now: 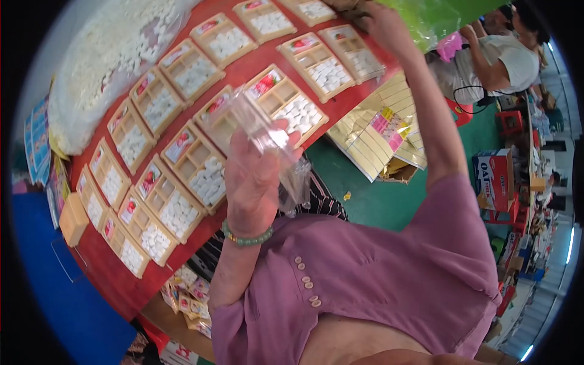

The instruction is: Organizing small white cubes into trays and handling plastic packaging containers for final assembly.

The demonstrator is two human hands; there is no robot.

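My left hand (252,182), with a green bead bracelet at the wrist, is closed around a stack of clear plastic covers (261,125), held upright above the near edge of the red table. Beside and behind it, beige compartment trays (243,39) stand in rows, each with white pellets and a picture card with red fruit. My right hand (386,27) reaches to the far right corner, by a tray (356,55) that looks covered with clear plastic. Its fingertips are close to a brownish thing (353,9) that I cannot make out; their grip is unclear.
A big clear bag of white pellets (115,61) lies at the far left. Small packets (191,298) fill a box below the table edge. A yellow sack (365,131) lies right of the table. Another person (505,67) sits at the upper right.
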